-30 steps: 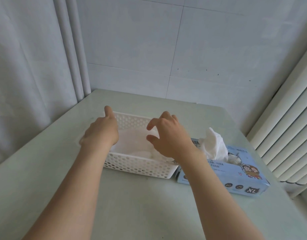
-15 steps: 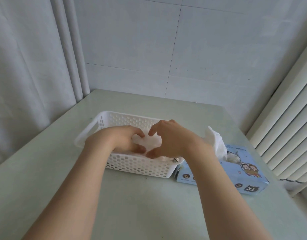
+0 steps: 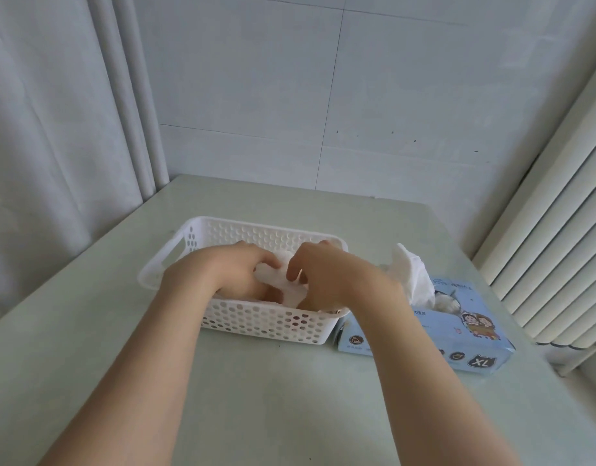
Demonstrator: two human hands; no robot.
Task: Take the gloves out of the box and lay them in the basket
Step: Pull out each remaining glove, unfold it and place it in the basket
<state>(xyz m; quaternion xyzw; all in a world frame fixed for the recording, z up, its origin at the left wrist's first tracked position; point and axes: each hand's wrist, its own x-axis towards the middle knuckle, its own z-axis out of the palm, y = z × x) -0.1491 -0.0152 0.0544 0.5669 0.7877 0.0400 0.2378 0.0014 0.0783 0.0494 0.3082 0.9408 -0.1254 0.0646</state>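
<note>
Both hands sank deeper, pinching thin translucent white glove (image 3: 283, 280) inside basket (image 3: 256, 322).

Both forearms are bare from the lower edge of the view up to the wrists, with no sleeve, cuff or strap showing on either one. The left hand (image 3: 222, 274) is bare too, its knuckles and the backs of its fingers plain, with no ring, band or glove worn on it. The right hand (image 3: 326, 274) is likewise uncovered, with short nails on the fingertips that show and nothing worn at its wrist
</note>
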